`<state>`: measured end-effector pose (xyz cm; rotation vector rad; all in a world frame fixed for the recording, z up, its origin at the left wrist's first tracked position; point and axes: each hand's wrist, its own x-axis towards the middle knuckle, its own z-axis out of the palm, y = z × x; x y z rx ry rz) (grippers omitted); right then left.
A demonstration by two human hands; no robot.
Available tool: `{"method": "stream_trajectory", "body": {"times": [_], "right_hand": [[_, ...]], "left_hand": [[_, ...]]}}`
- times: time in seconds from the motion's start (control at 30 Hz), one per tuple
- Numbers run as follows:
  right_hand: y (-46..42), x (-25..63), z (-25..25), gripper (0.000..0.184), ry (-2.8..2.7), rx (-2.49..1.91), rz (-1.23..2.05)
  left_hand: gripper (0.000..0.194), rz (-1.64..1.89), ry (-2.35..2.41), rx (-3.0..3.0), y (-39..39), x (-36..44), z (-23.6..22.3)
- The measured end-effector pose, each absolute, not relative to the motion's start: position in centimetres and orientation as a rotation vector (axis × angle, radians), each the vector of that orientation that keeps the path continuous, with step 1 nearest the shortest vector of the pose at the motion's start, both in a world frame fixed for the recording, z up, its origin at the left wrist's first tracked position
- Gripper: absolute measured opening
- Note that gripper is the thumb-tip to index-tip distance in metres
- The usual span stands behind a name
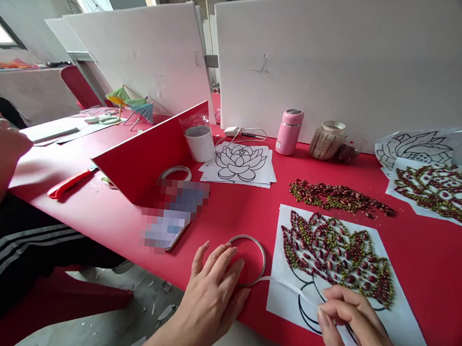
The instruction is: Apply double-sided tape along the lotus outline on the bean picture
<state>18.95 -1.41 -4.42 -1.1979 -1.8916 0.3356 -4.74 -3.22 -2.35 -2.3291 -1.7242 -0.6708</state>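
Observation:
My left hand (215, 281) rests at the left rim of a thin roll of double-sided tape (264, 253), which lies flat on the red table; its fingers and thumb hold that rim. From the roll a narrow white strip (285, 284) runs right, stretched over the lower part of a lotus drawing (283, 305). The strip's free end is pinched between thumb and fingers of my right hand (357, 329). Dark red and green beans (334, 250) cover the drawing's upper petals, while black outlines show bare below. My right hand hides part of the sheet.
Loose beans (335, 198) lie behind the sheet, with a finished bean lotus (439, 189) at right. Behind stand a pink flask (289, 132), a jar (327, 140) and a white cup (199, 143). A phone (177, 217) lies left, near a red divider (150, 153). Another person's hands (0, 143) are far left.

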Motion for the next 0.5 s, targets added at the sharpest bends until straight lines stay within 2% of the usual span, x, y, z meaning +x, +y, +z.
{"method": "stream_trajectory", "body": {"times": [0.13, 0.5], "right_hand": [[-1.39, 19.02, -4.5, 0.011, -1.904, -1.189, 0.334], [-1.31, 18.92, -4.63, 0.013, -1.877, -1.181, 0.348]], "left_hand": [[0.017, -0.713, -1.731, -2.342, -3.08, -4.8, -2.24], [0.013, -0.738, -1.73, -2.395, -3.12, -4.78, -2.12]]}}
